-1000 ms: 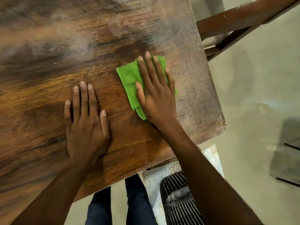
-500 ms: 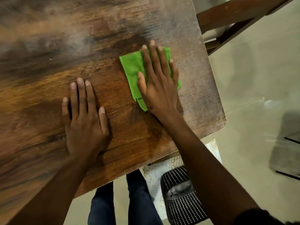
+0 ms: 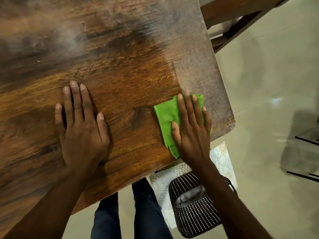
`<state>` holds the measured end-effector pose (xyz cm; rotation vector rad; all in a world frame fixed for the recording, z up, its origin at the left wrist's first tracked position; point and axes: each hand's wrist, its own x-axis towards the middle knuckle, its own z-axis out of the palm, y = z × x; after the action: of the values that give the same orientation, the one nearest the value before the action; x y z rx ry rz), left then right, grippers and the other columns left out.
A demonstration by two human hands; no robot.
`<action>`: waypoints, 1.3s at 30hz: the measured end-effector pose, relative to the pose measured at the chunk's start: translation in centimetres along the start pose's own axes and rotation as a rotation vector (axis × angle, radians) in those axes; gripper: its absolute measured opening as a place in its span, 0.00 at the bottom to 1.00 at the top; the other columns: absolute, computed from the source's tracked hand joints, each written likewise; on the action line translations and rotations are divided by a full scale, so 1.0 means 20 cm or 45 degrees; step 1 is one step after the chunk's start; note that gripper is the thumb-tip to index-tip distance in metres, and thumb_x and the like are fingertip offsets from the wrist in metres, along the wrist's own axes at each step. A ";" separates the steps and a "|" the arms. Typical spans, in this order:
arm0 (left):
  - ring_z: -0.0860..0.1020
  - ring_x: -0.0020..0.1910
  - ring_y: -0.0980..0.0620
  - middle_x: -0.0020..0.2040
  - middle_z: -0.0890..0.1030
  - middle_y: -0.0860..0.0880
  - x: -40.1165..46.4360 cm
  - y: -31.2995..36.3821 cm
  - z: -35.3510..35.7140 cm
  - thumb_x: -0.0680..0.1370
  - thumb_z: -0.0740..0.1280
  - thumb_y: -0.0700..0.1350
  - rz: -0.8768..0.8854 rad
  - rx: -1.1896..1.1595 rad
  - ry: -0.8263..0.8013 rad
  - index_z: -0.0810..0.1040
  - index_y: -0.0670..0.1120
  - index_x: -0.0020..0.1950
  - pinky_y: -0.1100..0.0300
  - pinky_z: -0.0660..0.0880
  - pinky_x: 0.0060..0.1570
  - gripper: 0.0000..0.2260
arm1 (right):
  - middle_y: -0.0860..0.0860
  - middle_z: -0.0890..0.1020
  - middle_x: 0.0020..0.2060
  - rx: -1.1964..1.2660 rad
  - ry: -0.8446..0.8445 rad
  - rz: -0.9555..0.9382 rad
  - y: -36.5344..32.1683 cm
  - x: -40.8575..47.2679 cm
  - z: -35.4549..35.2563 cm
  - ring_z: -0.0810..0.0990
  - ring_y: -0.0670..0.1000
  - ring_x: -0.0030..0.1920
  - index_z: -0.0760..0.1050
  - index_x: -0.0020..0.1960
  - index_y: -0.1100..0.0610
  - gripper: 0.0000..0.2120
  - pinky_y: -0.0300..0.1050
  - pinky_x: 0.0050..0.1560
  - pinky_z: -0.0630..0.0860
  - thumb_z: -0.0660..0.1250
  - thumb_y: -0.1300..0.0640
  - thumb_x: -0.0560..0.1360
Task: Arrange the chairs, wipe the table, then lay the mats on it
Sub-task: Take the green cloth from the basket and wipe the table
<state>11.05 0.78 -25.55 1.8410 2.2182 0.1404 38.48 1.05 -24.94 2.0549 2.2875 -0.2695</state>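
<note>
Wooden table (image 3: 120, 57) on pale tiles; both hands spread flat, right (image 3: 191, 133) pressing green cloth (image 3: 166, 116).

black perforated object (image 3: 195, 204) on floor | pale tiled floor (image 3: 267, 83)

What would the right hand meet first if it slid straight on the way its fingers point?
Bare table, probably. The right hand lies flat on the cloth, fingers pointing up the hazy strip beside the table's right edge. Nothing lies in that line as far as the picture shows.
</note>
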 end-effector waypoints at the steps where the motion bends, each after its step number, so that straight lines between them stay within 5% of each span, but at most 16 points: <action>1: 0.43 0.87 0.48 0.88 0.44 0.45 0.00 0.00 0.00 0.87 0.49 0.52 0.000 0.001 -0.002 0.43 0.44 0.88 0.41 0.48 0.85 0.31 | 0.50 0.51 0.87 -0.008 0.015 -0.011 -0.01 0.06 -0.01 0.47 0.50 0.87 0.50 0.87 0.52 0.32 0.60 0.83 0.54 0.49 0.43 0.86; 10: 0.44 0.87 0.49 0.88 0.46 0.46 -0.01 0.01 0.00 0.86 0.48 0.52 0.002 0.003 0.039 0.44 0.45 0.88 0.41 0.49 0.84 0.31 | 0.50 0.60 0.85 -0.083 0.239 -0.231 -0.28 0.93 -0.08 0.56 0.51 0.85 0.58 0.86 0.51 0.29 0.53 0.83 0.54 0.48 0.41 0.88; 21: 0.45 0.88 0.47 0.88 0.47 0.46 -0.01 0.00 0.01 0.86 0.49 0.52 0.004 -0.094 0.034 0.45 0.46 0.88 0.39 0.49 0.84 0.31 | 0.50 0.50 0.87 -0.014 -0.034 -0.115 0.17 -0.04 -0.06 0.47 0.50 0.87 0.51 0.87 0.52 0.31 0.61 0.83 0.56 0.53 0.46 0.87; 32: 0.41 0.87 0.47 0.88 0.42 0.45 0.01 -0.03 0.04 0.86 0.46 0.53 0.045 -0.060 -0.028 0.41 0.45 0.88 0.36 0.51 0.84 0.32 | 0.51 0.60 0.85 -0.047 0.230 -0.224 -0.08 0.89 -0.08 0.56 0.51 0.85 0.58 0.86 0.53 0.29 0.53 0.83 0.55 0.51 0.43 0.88; 39: 0.40 0.87 0.45 0.88 0.39 0.44 0.01 -0.05 0.06 0.85 0.44 0.53 0.068 -0.023 -0.092 0.39 0.44 0.87 0.36 0.51 0.84 0.32 | 0.50 0.51 0.87 -0.012 0.059 -0.221 0.09 0.43 -0.10 0.47 0.50 0.87 0.51 0.87 0.52 0.29 0.57 0.84 0.52 0.50 0.44 0.89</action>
<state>10.38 0.71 -26.90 1.8666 2.1138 0.1015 39.38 10.00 -24.38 1.8793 2.4934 -0.2200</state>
